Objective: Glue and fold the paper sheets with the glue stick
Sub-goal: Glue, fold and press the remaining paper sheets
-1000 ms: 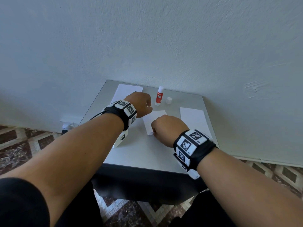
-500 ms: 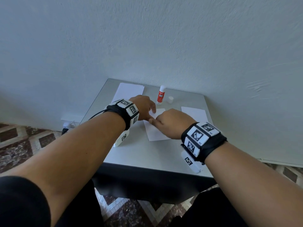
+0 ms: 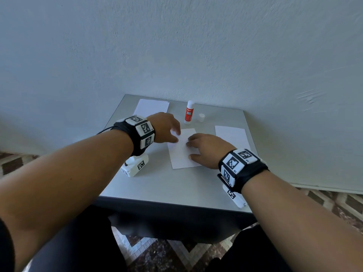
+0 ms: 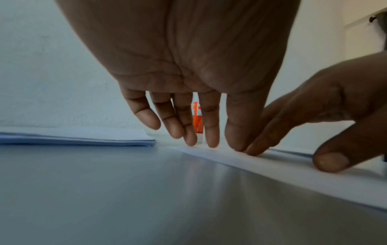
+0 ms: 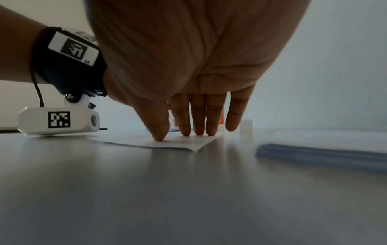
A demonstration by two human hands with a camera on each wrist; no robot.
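Note:
A folded white paper sheet (image 3: 181,152) lies flat in the middle of the grey table (image 3: 176,189). My left hand (image 3: 167,128) presses its far left edge with straight fingers (image 4: 211,132). My right hand (image 3: 206,148) lies flat on the sheet's right half, thumb and fingertips (image 5: 199,127) pressing down on the paper (image 5: 178,142). The red and white glue stick (image 3: 189,114) stands uncapped just beyond the sheet, and it shows between my left fingers as the glue stick (image 4: 198,119). Its white cap (image 3: 201,117) sits to its right.
One stack of white sheets (image 3: 151,107) lies at the table's far left corner, another stack (image 3: 231,135) at the right edge. A pale wall rises right behind the table. Patterned floor tiles show below the table's front edge.
Both hands went from curled, pinching the sheet's edges, to flat and pressing on it. The sheet now lies folded and flat, with my right hand spread over its right half.

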